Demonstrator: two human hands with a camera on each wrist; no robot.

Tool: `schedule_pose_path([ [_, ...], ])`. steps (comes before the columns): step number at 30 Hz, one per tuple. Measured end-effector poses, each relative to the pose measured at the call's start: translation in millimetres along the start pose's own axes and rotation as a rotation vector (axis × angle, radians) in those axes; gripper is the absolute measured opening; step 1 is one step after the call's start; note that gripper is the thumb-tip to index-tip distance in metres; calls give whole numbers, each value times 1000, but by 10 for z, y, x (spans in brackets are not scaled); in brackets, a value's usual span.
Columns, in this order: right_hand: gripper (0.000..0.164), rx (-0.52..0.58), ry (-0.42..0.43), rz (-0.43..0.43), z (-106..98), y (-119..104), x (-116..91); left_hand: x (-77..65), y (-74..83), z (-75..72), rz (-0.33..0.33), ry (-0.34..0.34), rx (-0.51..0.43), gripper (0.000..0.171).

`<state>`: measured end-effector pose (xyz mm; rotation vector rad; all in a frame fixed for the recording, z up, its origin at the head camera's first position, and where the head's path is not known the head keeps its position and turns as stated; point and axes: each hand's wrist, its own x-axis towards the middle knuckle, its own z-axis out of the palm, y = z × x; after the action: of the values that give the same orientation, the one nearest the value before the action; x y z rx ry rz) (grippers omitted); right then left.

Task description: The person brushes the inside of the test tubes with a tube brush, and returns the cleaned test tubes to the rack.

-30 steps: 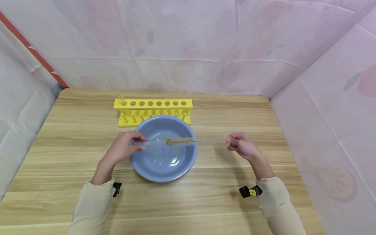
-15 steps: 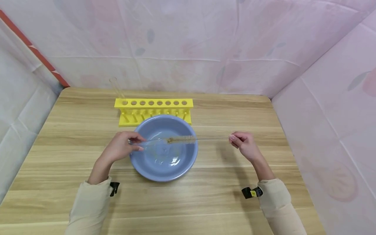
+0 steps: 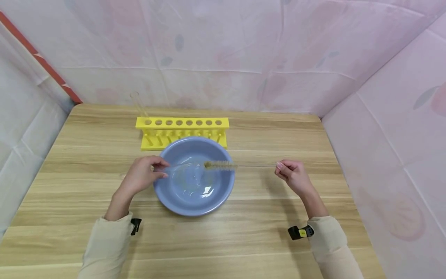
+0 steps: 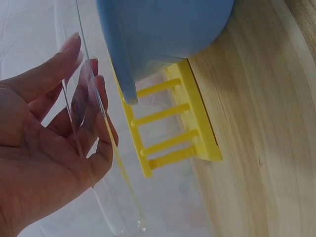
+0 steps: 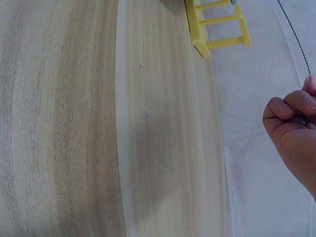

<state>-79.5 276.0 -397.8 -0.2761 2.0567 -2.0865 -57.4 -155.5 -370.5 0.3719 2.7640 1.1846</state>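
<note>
My left hand (image 3: 142, 174) holds a clear glass test tube (image 4: 112, 205) between thumb and fingers, its rounded end towards the wrist in the left wrist view. The tube lies nearly level over the blue basin (image 3: 195, 211), mouth pointing right. Facing that mouth is a test tube brush (image 3: 220, 166) with tan bristles, its tip just right of the tube. My right hand (image 3: 293, 176) pinches the far end of the brush's thin wire handle, right of the basin. In the right wrist view the twisted wire (image 5: 295, 34) runs up from the fingertips.
Behind the basin stands a yellow test tube rack (image 3: 182, 123), partly hidden by the rim. Another clear test tube (image 3: 138, 106) leans in its leftmost hole. Patterned sheeting (image 3: 216, 46) rises behind the wooden table (image 3: 258, 240) and along its sides.
My right hand has moved a little to the right, drawing the brush with it, so its bristles sit farther from the left hand. The left hand with the tube has shifted slightly left.
</note>
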Motion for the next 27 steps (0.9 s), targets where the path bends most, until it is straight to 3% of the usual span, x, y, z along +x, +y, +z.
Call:
schedule_pose_path([
  [5, 25, 60, -14, -7, 29, -2, 4, 0, 47, 5, -23, -18, -15, 22],
  [14, 26, 38, -30, 17, 73, 1, 20, -8, 76, 6, -41, -23, -40, 21],
  [27, 28, 14, -73, -15, 63, -4, 6, -13, 72, 4, -32, -20, -42, 21],
])
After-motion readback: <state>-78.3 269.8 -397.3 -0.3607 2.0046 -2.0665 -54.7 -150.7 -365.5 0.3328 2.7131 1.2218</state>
